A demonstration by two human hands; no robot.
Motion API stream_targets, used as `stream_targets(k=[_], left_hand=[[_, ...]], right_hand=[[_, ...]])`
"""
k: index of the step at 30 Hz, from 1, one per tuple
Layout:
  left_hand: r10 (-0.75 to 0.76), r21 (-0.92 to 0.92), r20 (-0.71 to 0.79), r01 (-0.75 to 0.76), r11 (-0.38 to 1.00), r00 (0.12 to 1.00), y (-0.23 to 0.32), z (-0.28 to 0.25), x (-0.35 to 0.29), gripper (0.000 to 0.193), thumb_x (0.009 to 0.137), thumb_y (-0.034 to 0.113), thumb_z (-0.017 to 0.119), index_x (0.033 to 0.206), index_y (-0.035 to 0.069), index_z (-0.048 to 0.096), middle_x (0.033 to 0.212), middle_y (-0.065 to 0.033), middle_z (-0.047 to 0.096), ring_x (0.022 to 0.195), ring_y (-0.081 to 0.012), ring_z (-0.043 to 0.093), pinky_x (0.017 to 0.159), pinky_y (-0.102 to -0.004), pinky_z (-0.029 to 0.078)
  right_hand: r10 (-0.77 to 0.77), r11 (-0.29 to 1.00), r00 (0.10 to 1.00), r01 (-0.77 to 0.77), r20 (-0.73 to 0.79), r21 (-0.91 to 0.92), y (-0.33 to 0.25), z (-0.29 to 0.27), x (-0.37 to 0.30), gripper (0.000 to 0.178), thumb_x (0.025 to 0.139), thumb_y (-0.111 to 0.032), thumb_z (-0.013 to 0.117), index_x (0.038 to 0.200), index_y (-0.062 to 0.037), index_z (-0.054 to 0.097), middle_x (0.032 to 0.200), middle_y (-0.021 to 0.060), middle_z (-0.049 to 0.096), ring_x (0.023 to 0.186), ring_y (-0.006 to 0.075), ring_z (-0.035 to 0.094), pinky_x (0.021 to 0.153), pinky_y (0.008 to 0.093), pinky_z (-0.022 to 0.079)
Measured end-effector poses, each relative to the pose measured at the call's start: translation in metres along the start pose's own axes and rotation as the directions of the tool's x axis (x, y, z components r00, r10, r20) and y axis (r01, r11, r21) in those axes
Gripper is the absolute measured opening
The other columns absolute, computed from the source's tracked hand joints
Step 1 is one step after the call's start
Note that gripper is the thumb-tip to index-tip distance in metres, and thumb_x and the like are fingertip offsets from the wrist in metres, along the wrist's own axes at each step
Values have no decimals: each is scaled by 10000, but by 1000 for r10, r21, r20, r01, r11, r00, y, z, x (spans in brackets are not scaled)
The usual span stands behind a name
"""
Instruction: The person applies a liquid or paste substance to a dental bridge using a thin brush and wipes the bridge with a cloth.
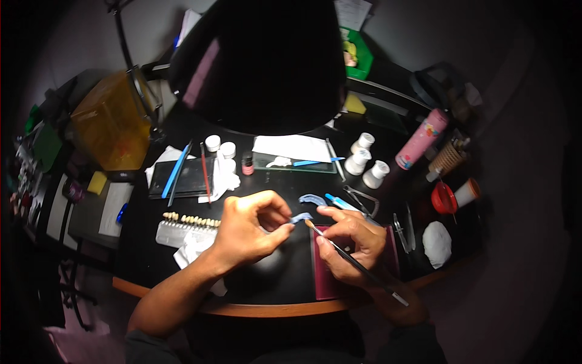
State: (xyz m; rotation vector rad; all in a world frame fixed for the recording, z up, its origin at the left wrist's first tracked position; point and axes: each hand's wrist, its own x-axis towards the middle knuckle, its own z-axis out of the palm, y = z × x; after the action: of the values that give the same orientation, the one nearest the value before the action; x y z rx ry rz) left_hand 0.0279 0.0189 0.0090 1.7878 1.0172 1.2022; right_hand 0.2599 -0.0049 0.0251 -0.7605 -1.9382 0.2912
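Between the thumb and fingertips of my left hand [250, 225] is a small blue-grey curved piece [302, 217]. My right hand [354, 244] grips a fine paintbrush [365, 272] with a dark handle and silver end, held like a pen. The brush's brown tip is at the small piece or just beside it; I cannot tell whether they touch. Just beyond the fingers lies a larger blue arch-shaped piece [312, 199], near a light-blue pen-like tool [341, 201]. Under my right hand is a maroon flat pad [325, 280].
A tooth shade guide [173, 233] and crumpled tissue [193, 247] lie by my left forearm. White jars [357, 162], a glass slab [291, 164] and a black lamp hood [260, 73] are beyond. Tweezers [409, 227], a red cup [444, 199] and a pink cylinder [421, 139] stand right.
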Motion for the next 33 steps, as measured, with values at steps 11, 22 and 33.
stream_targets(k=[11, 22, 33], left_hand=[[35, 127, -131, -18, 992, 991, -8, -7, -3, 72, 835, -31, 753, 898, -15, 722, 760, -76, 742, 693, -115, 720, 652, -250, 574], [20, 140, -124, -2, 990, 992, -7, -8, 1, 96, 823, -37, 762, 905, -16, 717, 768, -70, 737, 701, -111, 716, 663, -242, 568], [16, 177, -134, 8, 984, 991, -11, -8, 5, 101, 807, -49, 764, 889, -24, 712, 760, -78, 739, 696, -130, 737, 662, -244, 580]], right_hand=[[184, 900, 919, -300, -348, -316, 38, -123, 21, 96, 888, -59, 792, 972, -28, 757, 1011, 116, 786, 946, 200, 752, 881, 329, 568], [145, -388, 977, -89, -156, -917, 176, -373, 70, 141, 881, -116, 686, 988, -100, 778, 1036, 83, 708, 1067, 282, 650, 866, 441, 503], [371, -835, 910, 240, -185, -495, 268, -439, 60, 243, 915, -247, 667, 1031, -117, 836, 1243, 57, 646, 1327, 245, 460, 1190, 501, 298]])
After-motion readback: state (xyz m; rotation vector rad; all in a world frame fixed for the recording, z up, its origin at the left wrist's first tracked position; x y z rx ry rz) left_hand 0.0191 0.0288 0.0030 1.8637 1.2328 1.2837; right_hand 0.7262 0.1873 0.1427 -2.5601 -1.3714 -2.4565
